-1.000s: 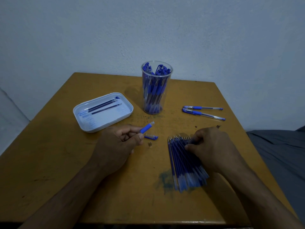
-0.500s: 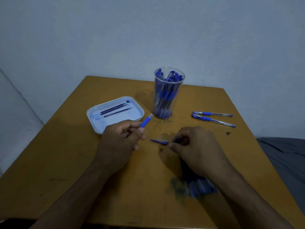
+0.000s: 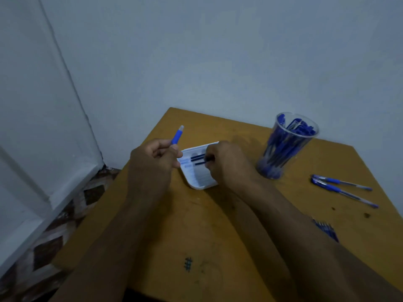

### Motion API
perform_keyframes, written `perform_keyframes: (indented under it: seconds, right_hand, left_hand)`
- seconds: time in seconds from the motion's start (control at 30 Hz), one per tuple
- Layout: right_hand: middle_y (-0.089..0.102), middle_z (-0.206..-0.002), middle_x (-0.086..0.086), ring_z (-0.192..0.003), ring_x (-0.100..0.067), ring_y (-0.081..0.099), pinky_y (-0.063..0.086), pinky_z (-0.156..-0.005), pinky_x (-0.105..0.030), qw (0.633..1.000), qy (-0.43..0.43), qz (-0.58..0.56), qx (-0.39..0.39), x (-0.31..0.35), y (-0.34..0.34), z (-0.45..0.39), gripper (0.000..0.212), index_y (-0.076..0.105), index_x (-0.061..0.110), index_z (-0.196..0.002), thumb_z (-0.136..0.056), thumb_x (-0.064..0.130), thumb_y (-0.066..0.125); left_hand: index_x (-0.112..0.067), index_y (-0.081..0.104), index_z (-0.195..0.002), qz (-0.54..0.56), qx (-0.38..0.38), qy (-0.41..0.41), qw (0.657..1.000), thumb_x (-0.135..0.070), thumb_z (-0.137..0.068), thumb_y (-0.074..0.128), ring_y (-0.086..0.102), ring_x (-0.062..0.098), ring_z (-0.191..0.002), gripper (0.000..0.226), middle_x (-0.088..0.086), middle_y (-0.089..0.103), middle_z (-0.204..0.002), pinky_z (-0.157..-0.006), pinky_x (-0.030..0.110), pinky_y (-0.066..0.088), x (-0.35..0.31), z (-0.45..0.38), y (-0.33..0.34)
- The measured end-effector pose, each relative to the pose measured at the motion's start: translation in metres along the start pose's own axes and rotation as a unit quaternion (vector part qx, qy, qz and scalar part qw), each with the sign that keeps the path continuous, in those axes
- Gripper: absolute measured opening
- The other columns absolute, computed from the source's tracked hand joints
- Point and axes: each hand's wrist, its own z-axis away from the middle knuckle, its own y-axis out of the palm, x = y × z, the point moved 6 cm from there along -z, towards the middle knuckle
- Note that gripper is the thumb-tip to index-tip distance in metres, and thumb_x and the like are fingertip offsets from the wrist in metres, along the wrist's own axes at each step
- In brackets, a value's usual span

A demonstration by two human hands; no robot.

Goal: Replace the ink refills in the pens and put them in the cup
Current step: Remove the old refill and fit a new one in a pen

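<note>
My left hand [image 3: 152,158] grips a blue pen barrel [image 3: 177,135] whose open end points up and away. Over the white tray [image 3: 196,182], my right hand [image 3: 229,164] pinches the end of a dark refill [image 3: 197,164] with curled fingers. Two more dark refills [image 3: 197,156] lie in the tray. At the back right stands a clear cup [image 3: 290,147] full of blue pens. Two blue pens [image 3: 342,188] lie on the table at the right. The pile of new refills [image 3: 326,231] shows only its tips beside my right forearm.
The yellow-brown table [image 3: 196,247] has an ink mark near its front. A white wall stands behind it, and a white door or panel rises at the left over a patterned floor [image 3: 43,247].
My view has swung left. My right hand has moved from the middle of the table to the white tray. My left hand has risen with the barrel.
</note>
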Motion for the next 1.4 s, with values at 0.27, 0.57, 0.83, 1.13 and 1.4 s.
perform_keyframes:
  seconds: [0.27, 0.57, 0.83, 1.13, 1.4]
  right_hand:
    - [0.070, -0.105, -0.007, -0.087, -0.023, 0.067, 0.053, -0.070, -0.030, 0.998, -0.025, 0.056, 0.017, 0.002, 0.022, -0.030, 0.018, 0.077, 0.019, -0.107, -0.093, 0.018, 0.065]
    - [0.059, -0.115, -0.002, -0.093, -0.015, 0.055, 0.057, -0.079, -0.037, 0.997, -0.044, 0.065, -0.004, 0.001, 0.016, -0.023, 0.016, 0.068, 0.020, -0.112, -0.097, 0.021, 0.061]
    - [0.066, -0.106, -0.001, -0.094, -0.019, 0.060, 0.055, -0.069, -0.032, 0.999, -0.035, 0.013, -0.022, -0.020, -0.046, 0.031, 0.017, 0.059, 0.027, -0.115, -0.101, 0.020, 0.055]
    - [0.065, -0.076, 0.017, -0.072, 0.006, 0.059, 0.044, -0.060, -0.012, 0.984, 0.022, -0.172, -0.047, -0.083, -0.068, 0.116, 0.023, 0.069, 0.033, -0.087, -0.085, 0.011, 0.074]
    - [0.056, -0.078, 0.009, -0.076, -0.001, 0.054, 0.038, -0.065, -0.008, 0.950, 0.066, -0.251, -0.173, -0.121, -0.065, 0.158, 0.011, 0.071, 0.034, -0.084, -0.088, 0.025, 0.076]
  left_hand:
    - [-0.034, 0.067, -0.089, 0.034, -0.010, 0.000, 0.999, -0.019, -0.095, 0.068, 0.075, 0.012, -0.078, 0.017, -0.004, 0.077, -0.086, -0.084, 0.045, 0.061, 0.004, -0.013, -0.012]
    - [-0.031, 0.068, -0.091, 0.058, 0.008, -0.009, 0.998, -0.017, -0.094, 0.069, 0.075, 0.016, -0.078, 0.014, -0.001, 0.077, -0.085, -0.082, 0.043, 0.061, 0.004, -0.013, -0.002]
    - [-0.026, 0.070, -0.097, 0.030, 0.047, 0.048, 0.997, -0.015, -0.097, 0.065, 0.071, 0.016, -0.069, 0.012, -0.002, 0.075, -0.083, -0.061, 0.030, 0.060, -0.010, 0.006, 0.019]
    - [-0.021, 0.072, -0.095, 0.060, 0.163, 0.036, 0.984, -0.008, -0.094, 0.066, 0.065, 0.008, -0.061, 0.015, 0.005, 0.074, -0.078, -0.055, 0.018, 0.051, -0.016, 0.064, 0.086]
    - [-0.029, 0.070, -0.096, -0.004, 0.249, 0.041, 0.968, -0.010, -0.092, 0.069, 0.062, 0.007, -0.058, 0.020, -0.001, 0.074, -0.077, -0.056, 0.017, 0.051, -0.010, 0.094, 0.120]
